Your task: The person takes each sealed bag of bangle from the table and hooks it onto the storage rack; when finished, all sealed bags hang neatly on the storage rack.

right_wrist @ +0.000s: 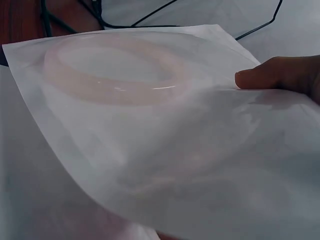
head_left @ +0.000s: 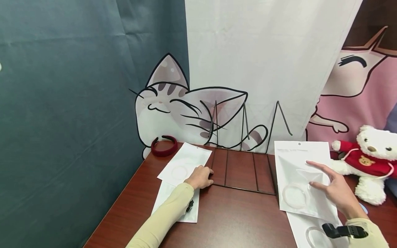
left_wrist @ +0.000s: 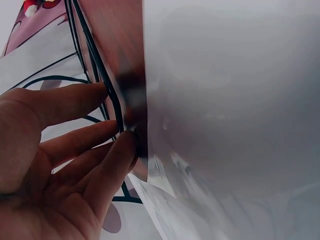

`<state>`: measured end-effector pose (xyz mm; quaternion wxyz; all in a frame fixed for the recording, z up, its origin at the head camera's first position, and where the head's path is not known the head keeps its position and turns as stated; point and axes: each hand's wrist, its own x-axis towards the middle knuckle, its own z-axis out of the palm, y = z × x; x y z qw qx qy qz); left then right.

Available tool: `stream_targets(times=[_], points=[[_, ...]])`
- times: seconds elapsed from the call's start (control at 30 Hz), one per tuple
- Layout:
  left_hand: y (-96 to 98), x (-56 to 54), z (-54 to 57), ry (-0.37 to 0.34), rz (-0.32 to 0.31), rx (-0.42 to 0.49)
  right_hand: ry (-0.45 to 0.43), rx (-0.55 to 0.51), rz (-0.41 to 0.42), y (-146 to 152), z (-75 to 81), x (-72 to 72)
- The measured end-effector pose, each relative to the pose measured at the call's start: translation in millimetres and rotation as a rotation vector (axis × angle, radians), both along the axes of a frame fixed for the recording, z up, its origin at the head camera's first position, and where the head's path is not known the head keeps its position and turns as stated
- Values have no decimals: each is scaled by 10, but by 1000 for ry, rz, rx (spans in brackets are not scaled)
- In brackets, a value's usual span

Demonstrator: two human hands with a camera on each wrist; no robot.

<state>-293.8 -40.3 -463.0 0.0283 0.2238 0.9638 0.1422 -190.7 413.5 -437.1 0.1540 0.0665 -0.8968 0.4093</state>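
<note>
Near the back of the table, my left hand pinches the left side of a black wire rack. In the left wrist view, the thumb and fingers meet round the dark wire. My right hand holds a white flat pouch, with thumb and index finger in front of it; its other fingers are hidden. Through the pouch shows a pale ring, closer up in the right wrist view. Below lies another white pouch with a similar ring.
Two overlapping white pouches lie left of the rack, partly under my left arm. Behind them rests a dark red headband. A white teddy bear in a red top sits at the right. Cartoon-printed curtains hang behind the brown table.
</note>
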Motion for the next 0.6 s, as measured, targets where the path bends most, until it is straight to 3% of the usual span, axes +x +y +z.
stream_targets(times=[0.6], points=[[16,19,4,1,-3,-6,65,3,63,-214,224,158]])
